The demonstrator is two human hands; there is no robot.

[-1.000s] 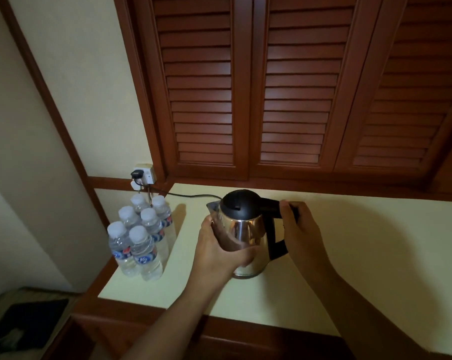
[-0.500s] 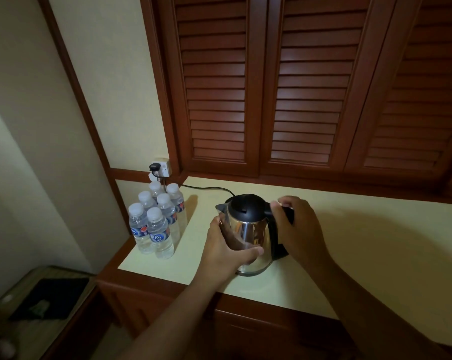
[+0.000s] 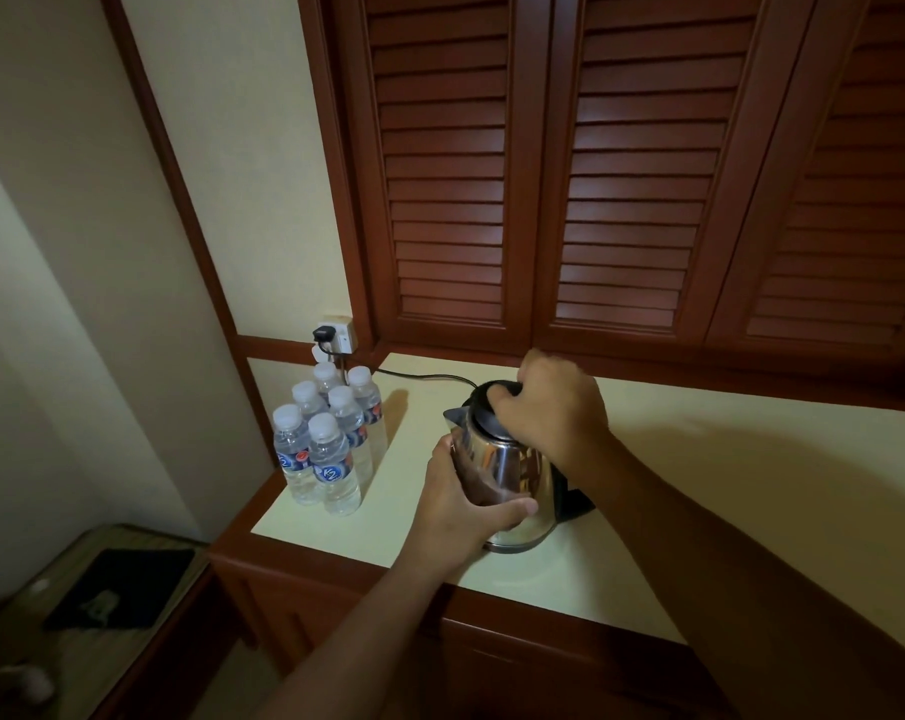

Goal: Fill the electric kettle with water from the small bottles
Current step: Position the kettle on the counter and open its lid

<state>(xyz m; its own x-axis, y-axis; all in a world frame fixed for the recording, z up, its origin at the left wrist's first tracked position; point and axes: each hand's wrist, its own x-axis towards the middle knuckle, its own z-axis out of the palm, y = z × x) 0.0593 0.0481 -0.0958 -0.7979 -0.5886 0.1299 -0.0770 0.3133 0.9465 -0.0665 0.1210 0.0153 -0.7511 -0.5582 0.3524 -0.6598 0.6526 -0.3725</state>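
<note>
A shiny steel electric kettle (image 3: 512, 475) with a black lid and handle stands on the cream counter (image 3: 699, 491). My left hand (image 3: 466, 504) wraps around the kettle's body from the left. My right hand (image 3: 549, 407) is on top, fingers closed over the black lid, hiding most of it. Several small capped water bottles (image 3: 330, 444) with blue labels stand in a cluster at the counter's left corner, apart from both hands.
A black cord (image 3: 419, 376) runs from the kettle to a wall socket (image 3: 336, 335) behind the bottles. Brown louvred doors (image 3: 621, 174) rise behind the counter. A lower wooden table (image 3: 34, 615) with a dark object sits at bottom left.
My right hand has moved from the kettle's handle up onto the lid. The left hand stays on the kettle's body. The camera view has shifted, so everything sits further right.
</note>
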